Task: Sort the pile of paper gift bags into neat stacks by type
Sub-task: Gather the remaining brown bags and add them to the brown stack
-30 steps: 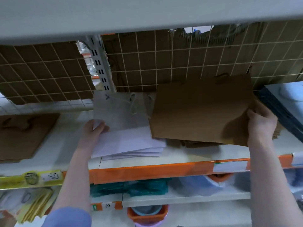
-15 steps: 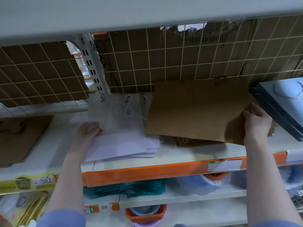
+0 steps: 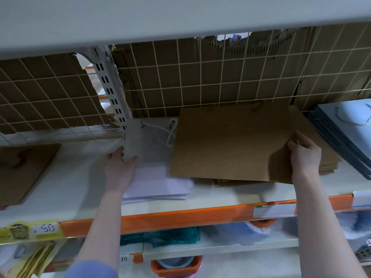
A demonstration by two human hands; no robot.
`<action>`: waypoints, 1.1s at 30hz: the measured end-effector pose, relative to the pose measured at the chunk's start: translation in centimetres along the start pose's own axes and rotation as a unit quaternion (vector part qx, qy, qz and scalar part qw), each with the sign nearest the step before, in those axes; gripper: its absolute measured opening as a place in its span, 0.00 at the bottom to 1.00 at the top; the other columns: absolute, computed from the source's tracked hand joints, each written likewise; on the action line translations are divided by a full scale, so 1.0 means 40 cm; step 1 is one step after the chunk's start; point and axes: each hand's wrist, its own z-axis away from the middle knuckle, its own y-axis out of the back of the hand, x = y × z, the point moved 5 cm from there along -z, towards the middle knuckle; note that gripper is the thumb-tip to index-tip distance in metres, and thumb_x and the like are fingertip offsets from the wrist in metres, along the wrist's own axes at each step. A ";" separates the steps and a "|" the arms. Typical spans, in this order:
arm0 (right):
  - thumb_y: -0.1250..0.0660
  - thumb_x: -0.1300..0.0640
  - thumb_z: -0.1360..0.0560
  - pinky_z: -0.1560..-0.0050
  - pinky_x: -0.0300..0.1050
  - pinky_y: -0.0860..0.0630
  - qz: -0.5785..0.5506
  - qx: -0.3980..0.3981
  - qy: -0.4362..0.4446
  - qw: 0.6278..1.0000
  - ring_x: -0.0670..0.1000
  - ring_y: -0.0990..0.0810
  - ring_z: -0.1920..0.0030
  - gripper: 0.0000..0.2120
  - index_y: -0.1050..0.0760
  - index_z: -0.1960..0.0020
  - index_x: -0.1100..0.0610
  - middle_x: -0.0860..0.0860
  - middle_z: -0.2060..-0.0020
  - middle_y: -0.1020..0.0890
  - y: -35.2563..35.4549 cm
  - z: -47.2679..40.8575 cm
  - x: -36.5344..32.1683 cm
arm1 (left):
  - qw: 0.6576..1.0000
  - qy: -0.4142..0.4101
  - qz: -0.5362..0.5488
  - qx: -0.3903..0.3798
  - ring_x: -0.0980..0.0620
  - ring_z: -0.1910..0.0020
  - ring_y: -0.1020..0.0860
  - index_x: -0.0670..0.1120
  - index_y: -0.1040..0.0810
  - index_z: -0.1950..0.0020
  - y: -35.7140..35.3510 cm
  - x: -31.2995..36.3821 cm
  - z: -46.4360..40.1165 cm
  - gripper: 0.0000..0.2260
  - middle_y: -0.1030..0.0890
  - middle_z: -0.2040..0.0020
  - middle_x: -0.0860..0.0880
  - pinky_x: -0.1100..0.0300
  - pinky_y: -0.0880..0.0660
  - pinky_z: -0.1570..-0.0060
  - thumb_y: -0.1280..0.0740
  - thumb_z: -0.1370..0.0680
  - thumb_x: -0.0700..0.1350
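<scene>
A large brown paper bag (image 3: 230,145) lies flat and slightly raised over a stack of brown bags (image 3: 329,165) on the white shelf (image 3: 76,189). My right hand (image 3: 304,155) grips its right edge, thumb on top. To its left sits a stack of white bags (image 3: 158,183); the top white bag (image 3: 152,141), with cord handles, is lifted at its left edge, which my left hand (image 3: 120,165) pinches. Another brown bag (image 3: 22,171) lies flat at the far left of the shelf.
A stack of blue bags (image 3: 347,135) leans at the right end. A wire grid (image 3: 200,81) backed by cardboard closes the rear. An upper shelf (image 3: 180,15) hangs close overhead. An orange rail (image 3: 200,217) fronts the shelf; lower shelves hold teal items and bowls.
The brown bag has moved back toward the grid and settled lower over its stack. My left hand has shifted further back along the white bag's left edge.
</scene>
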 end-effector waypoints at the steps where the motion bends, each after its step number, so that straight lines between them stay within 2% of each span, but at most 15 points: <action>1: 0.44 0.61 0.20 0.31 0.53 0.38 0.001 0.001 0.001 1.000 0.56 0.33 0.31 0.20 0.32 0.29 0.52 0.51 0.32 0.29 0.000 -0.002 0.001 | 1.000 -0.007 -0.020 0.020 0.38 0.35 0.32 0.41 0.33 0.29 0.003 0.005 0.003 0.27 0.30 0.34 0.37 0.48 0.34 0.39 0.33 0.25 0.50; 3: 0.44 0.61 0.20 0.30 0.53 0.38 0.001 0.004 0.000 1.000 0.56 0.33 0.31 0.20 0.32 0.30 0.51 0.51 0.32 0.29 0.001 -0.007 0.004 | 0.995 -0.040 -0.063 0.073 0.38 0.34 0.34 0.39 0.31 0.31 0.012 0.030 0.012 0.25 0.30 0.34 0.35 0.48 0.38 0.37 0.32 0.25 0.46; 6: 0.44 0.61 0.20 0.30 0.53 0.38 -0.007 0.012 -0.003 1.000 0.55 0.33 0.31 0.20 0.32 0.30 0.51 0.50 0.32 0.29 0.006 -0.012 0.005 | 0.980 -0.113 -0.103 0.129 0.38 0.35 0.32 0.39 0.26 0.35 0.009 0.084 0.027 0.20 0.26 0.38 0.35 0.49 0.39 0.37 0.32 0.25 0.44; 10: 0.43 0.60 0.21 0.31 0.52 0.37 -0.022 0.012 -0.002 1.000 0.55 0.32 0.32 0.20 0.31 0.30 0.50 0.51 0.33 0.28 0.018 -0.026 0.015 | 0.962 -0.215 -0.125 0.115 0.38 0.38 0.30 0.40 0.24 0.38 -0.041 0.174 0.049 0.15 0.23 0.40 0.38 0.48 0.38 0.39 0.35 0.23 0.43; 13: 0.42 0.61 0.22 0.30 0.53 0.37 -0.021 -0.001 -0.001 1.000 0.55 0.31 0.33 0.21 0.31 0.31 0.50 0.51 0.33 0.28 0.034 -0.055 0.025 | 0.961 -0.231 -0.125 0.083 0.41 0.39 0.29 0.43 0.24 0.40 -0.099 0.246 0.084 0.13 0.22 0.41 0.41 0.53 0.37 0.41 0.38 0.23 0.44; 16: 0.41 0.62 0.24 0.30 0.52 0.36 -0.023 -0.014 0.011 1.000 0.55 0.30 0.33 0.21 0.30 0.31 0.52 0.52 0.34 0.26 0.063 -0.108 0.031 | 0.966 -0.232 -0.098 0.054 0.42 0.37 0.30 0.44 0.27 0.34 -0.172 0.317 0.134 0.16 0.25 0.38 0.42 0.52 0.33 0.41 0.39 0.21 0.47; 20: 0.41 0.62 0.24 0.33 0.52 0.34 -0.027 -0.051 0.029 0.998 0.52 0.28 0.38 0.21 0.29 0.32 0.52 0.50 0.38 0.24 0.117 -0.210 0.015 | 0.974 -0.197 -0.100 0.039 0.43 0.34 0.32 0.47 0.30 0.32 -0.280 0.409 0.195 0.18 0.28 0.34 0.44 0.50 0.30 0.38 0.41 0.20 0.51; 22: 0.42 0.64 0.24 0.34 0.49 0.33 -0.024 -0.075 0.043 0.996 0.51 0.27 0.39 0.21 0.29 0.32 0.53 0.50 0.40 0.23 0.147 -0.262 0.001 | 0.978 -0.178 -0.105 0.030 0.43 0.34 0.31 0.47 0.30 0.32 -0.335 0.449 0.218 0.18 0.29 0.33 0.44 0.51 0.30 0.38 0.41 0.20 0.51; 25: 0.42 0.65 0.25 0.35 0.49 0.31 -0.006 -0.111 0.057 0.992 0.52 0.26 0.39 0.22 0.27 0.34 0.53 0.50 0.43 0.21 0.174 -0.329 -0.014 | 0.983 -0.140 -0.118 0.017 0.41 0.33 0.33 0.46 0.32 0.30 -0.404 0.504 0.256 0.20 0.31 0.31 0.43 0.47 0.32 0.35 0.41 0.20 0.52; 29: 0.41 0.63 0.23 0.44 0.44 0.30 0.025 -0.154 0.072 0.985 0.48 0.26 0.46 0.20 0.27 0.33 0.53 0.48 0.47 0.22 0.169 -0.386 -0.012 | 0.984 -0.095 -0.153 0.006 0.40 0.31 0.35 0.45 0.35 0.28 -0.459 0.544 0.287 0.22 0.34 0.29 0.41 0.47 0.37 0.31 0.42 0.20 0.52; 33: 0.39 0.61 0.23 0.53 0.41 0.34 0.108 -0.154 0.098 0.977 0.50 0.26 0.50 0.18 0.27 0.34 0.56 0.54 0.45 0.20 0.158 -0.407 0.008 | 0.983 -0.055 -0.177 -0.002 0.38 0.31 0.37 0.45 0.37 0.26 -0.487 0.537 0.287 0.23 0.36 0.28 0.40 0.47 0.37 0.34 0.42 0.20 0.53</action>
